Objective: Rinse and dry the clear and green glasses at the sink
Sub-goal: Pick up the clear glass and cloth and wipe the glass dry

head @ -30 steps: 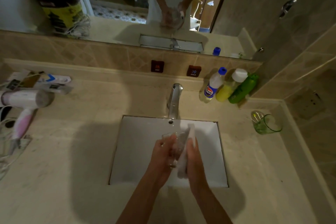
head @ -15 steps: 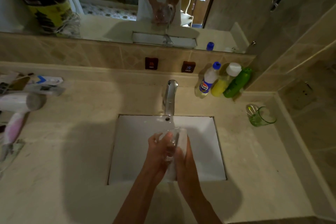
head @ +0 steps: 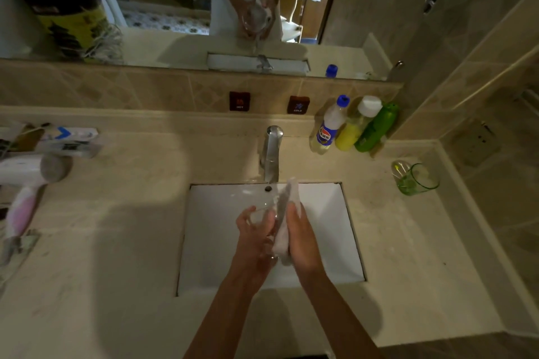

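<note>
**Drying the clear glass over the sink**

Your left hand (head: 253,237) grips the clear glass (head: 264,213) above the sink (head: 326,242); your right hand (head: 302,237) presses a white cloth (head: 287,207) against it. The green glass (head: 415,178) lies on the counter (head: 408,242), far right.

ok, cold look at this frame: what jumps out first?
Two hands meet over the white sink: the left hand holds the clear glass, the right hand presses a white cloth against it. The green glass sits on the counter at right, near three bottles.
</note>
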